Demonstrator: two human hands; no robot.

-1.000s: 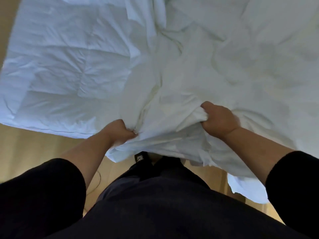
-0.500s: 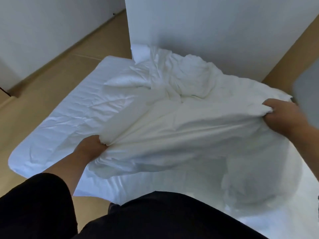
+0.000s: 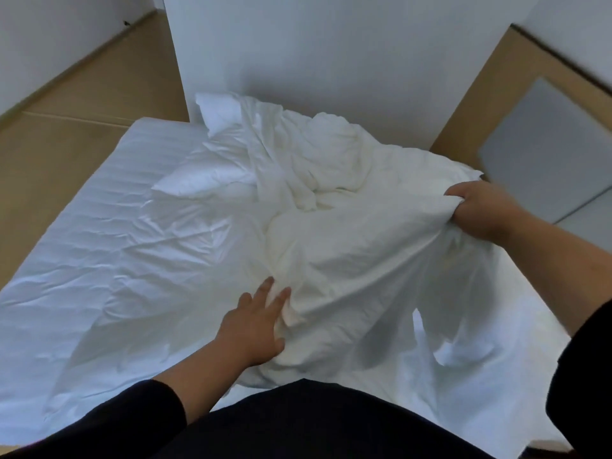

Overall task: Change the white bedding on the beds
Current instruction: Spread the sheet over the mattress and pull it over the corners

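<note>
The white sheet (image 3: 347, 260) lay bunched across the mattress (image 3: 116, 260), light, limp and creased, best taken by its hem. The right hand (image 3: 480, 210) gripped one edge in a fist; the left hand (image 3: 255, 323) rested flat-fingered on a fold. A rumpled pillow (image 3: 205, 177) lay beyond, by the wall.

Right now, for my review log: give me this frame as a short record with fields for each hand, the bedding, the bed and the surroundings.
left hand: left hand, fingers straight, lying on the near fold of the loose white sheet
right hand: right hand grips the sheet's far right edge, lifted off the bed
sheet: crumpled, bunched toward the headboard end
pillow: white pillow partly under the sheet
mattress: mattress with wrinkled white cover
surroundings: white headboard panel, tan floor
</note>
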